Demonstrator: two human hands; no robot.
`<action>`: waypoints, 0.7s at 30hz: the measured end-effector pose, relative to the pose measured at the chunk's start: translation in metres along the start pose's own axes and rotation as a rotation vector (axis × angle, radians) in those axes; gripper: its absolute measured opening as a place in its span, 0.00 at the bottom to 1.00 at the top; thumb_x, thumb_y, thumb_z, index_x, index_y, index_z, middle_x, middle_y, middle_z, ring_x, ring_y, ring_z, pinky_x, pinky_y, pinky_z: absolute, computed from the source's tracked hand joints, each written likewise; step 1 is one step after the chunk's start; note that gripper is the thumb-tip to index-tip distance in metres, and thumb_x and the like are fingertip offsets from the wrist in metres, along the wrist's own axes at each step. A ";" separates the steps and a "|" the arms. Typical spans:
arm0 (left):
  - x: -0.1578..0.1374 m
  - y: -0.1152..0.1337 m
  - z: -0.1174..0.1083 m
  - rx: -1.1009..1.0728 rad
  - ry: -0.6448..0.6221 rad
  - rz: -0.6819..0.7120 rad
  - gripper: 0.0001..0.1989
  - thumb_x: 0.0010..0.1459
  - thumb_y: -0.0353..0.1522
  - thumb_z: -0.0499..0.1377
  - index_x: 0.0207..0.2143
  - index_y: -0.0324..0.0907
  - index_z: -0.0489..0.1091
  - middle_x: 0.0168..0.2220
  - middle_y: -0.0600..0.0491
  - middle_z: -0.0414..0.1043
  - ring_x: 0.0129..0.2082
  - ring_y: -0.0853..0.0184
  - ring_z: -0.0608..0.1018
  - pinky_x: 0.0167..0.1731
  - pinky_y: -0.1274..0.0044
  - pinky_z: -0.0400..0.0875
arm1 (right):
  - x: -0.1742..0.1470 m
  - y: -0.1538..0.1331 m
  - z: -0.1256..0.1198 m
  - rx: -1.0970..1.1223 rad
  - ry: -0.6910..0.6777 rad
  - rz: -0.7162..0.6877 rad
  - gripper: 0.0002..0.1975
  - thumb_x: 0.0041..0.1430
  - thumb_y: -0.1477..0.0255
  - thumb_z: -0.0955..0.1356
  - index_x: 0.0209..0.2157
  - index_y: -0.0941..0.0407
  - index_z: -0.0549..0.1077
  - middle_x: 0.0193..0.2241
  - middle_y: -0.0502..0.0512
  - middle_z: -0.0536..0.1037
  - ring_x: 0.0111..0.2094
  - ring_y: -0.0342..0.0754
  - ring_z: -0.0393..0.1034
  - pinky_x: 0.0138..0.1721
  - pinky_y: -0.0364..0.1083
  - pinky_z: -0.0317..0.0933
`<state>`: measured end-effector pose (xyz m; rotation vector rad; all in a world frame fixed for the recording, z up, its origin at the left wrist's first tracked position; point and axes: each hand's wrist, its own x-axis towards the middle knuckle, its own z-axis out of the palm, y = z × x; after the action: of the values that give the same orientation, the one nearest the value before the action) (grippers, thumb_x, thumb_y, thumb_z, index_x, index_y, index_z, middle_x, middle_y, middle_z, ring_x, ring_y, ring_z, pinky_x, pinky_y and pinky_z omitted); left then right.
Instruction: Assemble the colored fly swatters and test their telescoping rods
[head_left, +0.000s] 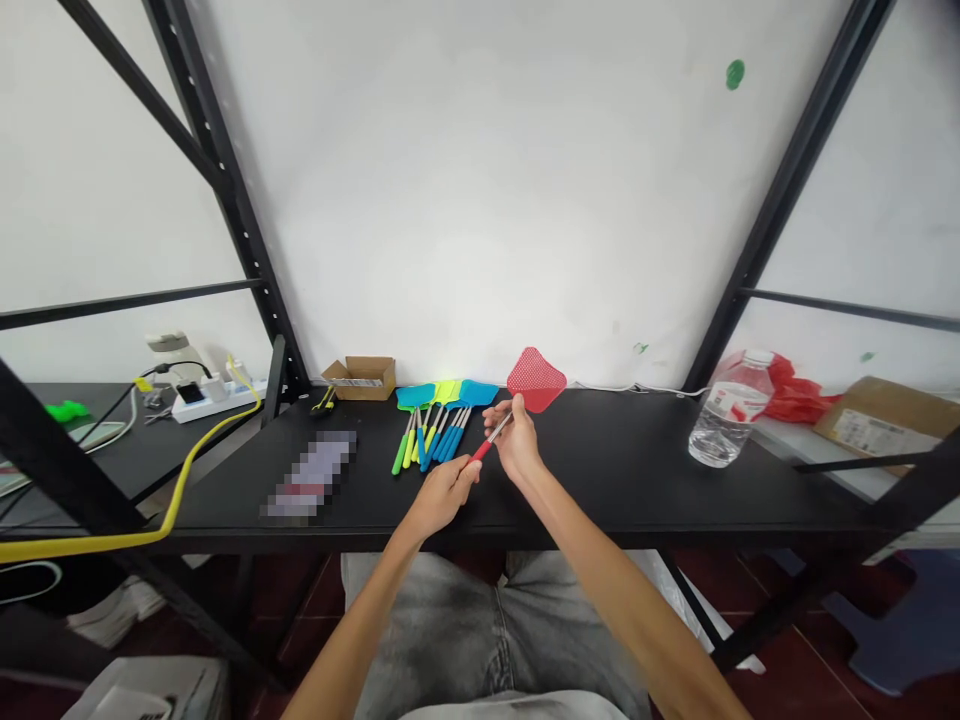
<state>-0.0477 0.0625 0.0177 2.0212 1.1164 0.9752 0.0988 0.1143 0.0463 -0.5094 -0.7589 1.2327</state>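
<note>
A red fly swatter (535, 379) with a perforated head, a metal shaft and a red grip is held tilted above the black table. My left hand (444, 492) is closed round its red handle. Higher up, my right hand (516, 436) has its thumb and fingers closed on the metal shaft, just below the head. To the left of my hands lies a row of several fly swatters (448, 440) in blue, green and yellow, heads toward the wall and handles toward me.
An open cardboard box (365, 378) stands by the wall, with a black-and-yellow item (323, 403) near it. A blurred-out flat object (313, 478) lies at left. Right, a water bottle (729, 412) stands on the table (615, 470). A yellow cable (180, 478) crosses the left frame posts.
</note>
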 end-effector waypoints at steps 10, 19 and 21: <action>-0.002 0.000 0.000 0.024 0.017 0.044 0.24 0.66 0.47 0.43 0.32 0.41 0.68 0.20 0.58 0.61 0.21 0.70 0.66 0.24 0.79 0.58 | -0.013 0.003 -0.021 -0.455 -0.262 0.139 0.23 0.53 0.49 0.68 0.36 0.56 0.73 0.25 0.52 0.77 0.21 0.44 0.67 0.21 0.42 0.60; -0.007 0.004 -0.001 0.434 0.150 0.030 0.15 0.66 0.39 0.47 0.43 0.46 0.72 0.35 0.52 0.75 0.35 0.64 0.76 0.32 0.77 0.63 | 0.043 -0.122 -0.152 -1.750 0.232 -0.119 0.12 0.57 0.64 0.67 0.42 0.51 0.76 0.31 0.56 0.79 0.33 0.52 0.73 0.36 0.47 0.62; 0.001 0.001 0.001 0.594 0.215 0.036 0.13 0.65 0.35 0.49 0.44 0.46 0.72 0.40 0.50 0.75 0.41 0.62 0.75 0.36 0.76 0.65 | 0.036 -0.135 -0.173 -1.944 0.284 -0.046 0.15 0.58 0.63 0.65 0.45 0.49 0.75 0.35 0.59 0.79 0.37 0.55 0.74 0.38 0.50 0.63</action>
<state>-0.0465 0.0629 0.0180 2.4405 1.6412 0.9742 0.3216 0.1212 0.0376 -2.1126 -1.5354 -0.0402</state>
